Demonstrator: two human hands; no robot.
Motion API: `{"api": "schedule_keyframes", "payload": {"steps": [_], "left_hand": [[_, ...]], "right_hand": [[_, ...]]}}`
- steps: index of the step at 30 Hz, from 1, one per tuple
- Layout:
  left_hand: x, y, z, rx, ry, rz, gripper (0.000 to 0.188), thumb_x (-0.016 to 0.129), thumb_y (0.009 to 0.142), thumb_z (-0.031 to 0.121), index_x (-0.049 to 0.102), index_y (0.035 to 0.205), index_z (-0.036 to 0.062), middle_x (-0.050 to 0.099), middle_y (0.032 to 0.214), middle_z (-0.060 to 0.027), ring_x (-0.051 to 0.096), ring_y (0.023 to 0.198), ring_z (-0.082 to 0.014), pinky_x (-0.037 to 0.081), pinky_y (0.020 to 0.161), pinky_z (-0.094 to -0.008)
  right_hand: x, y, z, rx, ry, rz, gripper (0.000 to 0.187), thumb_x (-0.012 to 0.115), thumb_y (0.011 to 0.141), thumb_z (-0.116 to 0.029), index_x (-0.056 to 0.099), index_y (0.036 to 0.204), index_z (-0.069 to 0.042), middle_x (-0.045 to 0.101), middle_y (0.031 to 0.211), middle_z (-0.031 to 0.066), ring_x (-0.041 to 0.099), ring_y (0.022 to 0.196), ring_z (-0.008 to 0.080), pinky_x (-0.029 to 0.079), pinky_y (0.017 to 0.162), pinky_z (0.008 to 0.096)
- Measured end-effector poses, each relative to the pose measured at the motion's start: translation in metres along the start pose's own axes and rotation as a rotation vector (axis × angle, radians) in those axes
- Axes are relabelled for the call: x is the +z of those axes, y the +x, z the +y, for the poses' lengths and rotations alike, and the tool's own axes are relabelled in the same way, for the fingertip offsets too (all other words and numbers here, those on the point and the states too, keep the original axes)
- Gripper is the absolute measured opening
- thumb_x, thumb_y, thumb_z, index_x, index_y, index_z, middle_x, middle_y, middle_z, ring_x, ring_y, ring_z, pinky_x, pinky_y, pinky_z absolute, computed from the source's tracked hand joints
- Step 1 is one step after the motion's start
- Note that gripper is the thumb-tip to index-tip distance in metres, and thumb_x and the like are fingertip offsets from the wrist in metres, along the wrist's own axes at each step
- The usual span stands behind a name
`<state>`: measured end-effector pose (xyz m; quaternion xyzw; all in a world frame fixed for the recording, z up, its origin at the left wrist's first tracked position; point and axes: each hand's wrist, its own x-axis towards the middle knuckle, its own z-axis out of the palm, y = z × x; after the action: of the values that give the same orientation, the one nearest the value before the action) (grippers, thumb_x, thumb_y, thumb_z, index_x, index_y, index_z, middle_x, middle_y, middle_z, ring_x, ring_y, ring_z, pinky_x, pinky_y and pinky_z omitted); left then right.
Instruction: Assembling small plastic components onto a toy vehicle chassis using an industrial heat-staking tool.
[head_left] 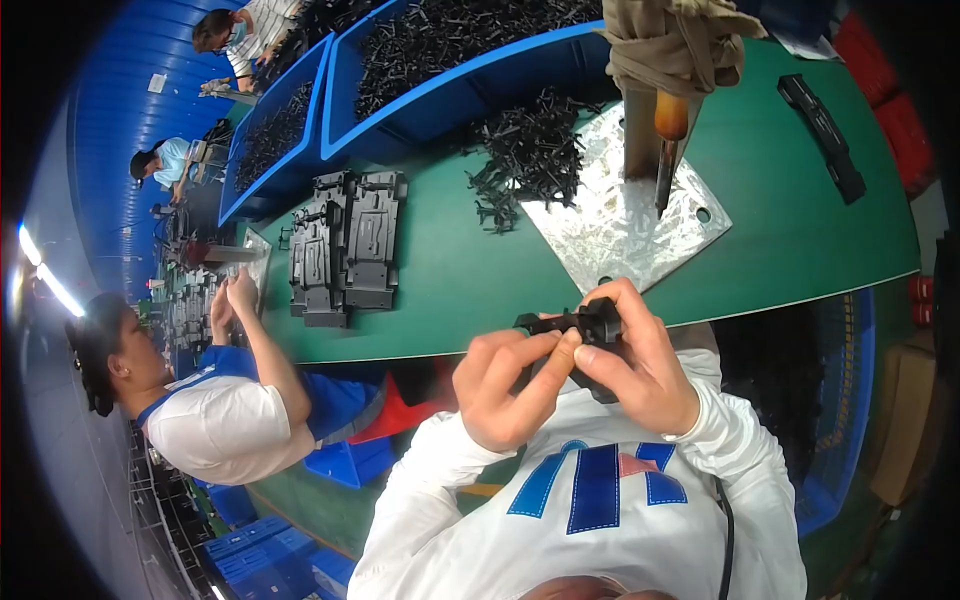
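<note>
In front of my chest, just off the near edge of the green table (450, 290), I hold a black plastic part (601, 320). My right hand (652, 372) grips its thicker end between thumb and fingers. From the other side, my left hand (508, 388) closes on the part, thumb and fingertips pinched close to the right thumb. Fingers cover much of its shape. Beyond my hands, a heating iron (670, 130) with a wooden handle points tip-down above a shiny metal plate (590, 235). Cloth (680, 45) is wrapped around its mount.
A heap of small black plastic pieces (530, 145) lies beside the plate. Flat black moulded housings (372, 240) are stacked at left; another long black part (822, 138) lies at right. Blue bins (460, 88) stand behind. A co-worker (220, 410) sits close on my left.
</note>
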<state>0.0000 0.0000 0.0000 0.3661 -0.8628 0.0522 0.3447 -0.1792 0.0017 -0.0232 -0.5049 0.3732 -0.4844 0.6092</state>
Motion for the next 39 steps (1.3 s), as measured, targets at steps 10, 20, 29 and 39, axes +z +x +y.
{"api": "schedule_keyframes", "payload": {"steps": [10,20,29,39], "left_hand": [[-0.003,0.000,0.000,-0.002,-0.026,0.016,0.038,0.066,0.061,0.007,0.071,0.099,0.0016,0.064,0.097,-0.0051,0.058,0.077,-0.0190,0.053,0.066,-0.0286],[-0.001,-0.002,-0.006,0.005,-0.058,0.100,0.047,0.069,0.058,0.007,0.074,0.105,0.0048,0.064,0.099,-0.0025,0.054,0.074,-0.0179,0.050,0.063,-0.0267],[0.008,0.000,-0.016,0.036,-0.040,0.135,0.047,0.073,0.059,0.005,0.078,0.105,0.0127,0.059,0.106,-0.0020,0.053,0.088,-0.0178,0.049,0.073,-0.0288],[0.009,-0.007,-0.015,-0.099,-0.134,0.163,0.049,0.083,0.056,0.000,0.078,0.101,0.0185,0.060,0.100,-0.0004,0.057,0.089,-0.0199,0.049,0.076,-0.0311]], "right_hand": [[0.011,0.010,0.003,0.009,0.040,0.115,0.014,0.057,0.097,-0.013,0.048,0.099,-0.003,0.055,0.082,0.0006,0.048,0.073,0.0051,0.040,0.064,0.0211],[0.020,0.015,0.008,0.024,0.000,0.181,0.017,0.051,0.094,-0.021,0.048,0.092,-0.004,0.044,0.078,-0.0014,0.038,0.073,0.0069,0.034,0.065,0.0232],[0.018,0.016,0.007,0.012,-0.003,0.270,0.023,0.047,0.095,-0.027,0.046,0.090,-0.004,0.043,0.078,0.0000,0.038,0.073,0.0074,0.033,0.064,0.0237],[0.013,0.010,0.002,-0.019,0.077,0.340,0.015,0.053,0.093,-0.018,0.049,0.091,-0.004,0.044,0.080,-0.0022,0.037,0.074,0.0065,0.033,0.065,0.0229]]}}
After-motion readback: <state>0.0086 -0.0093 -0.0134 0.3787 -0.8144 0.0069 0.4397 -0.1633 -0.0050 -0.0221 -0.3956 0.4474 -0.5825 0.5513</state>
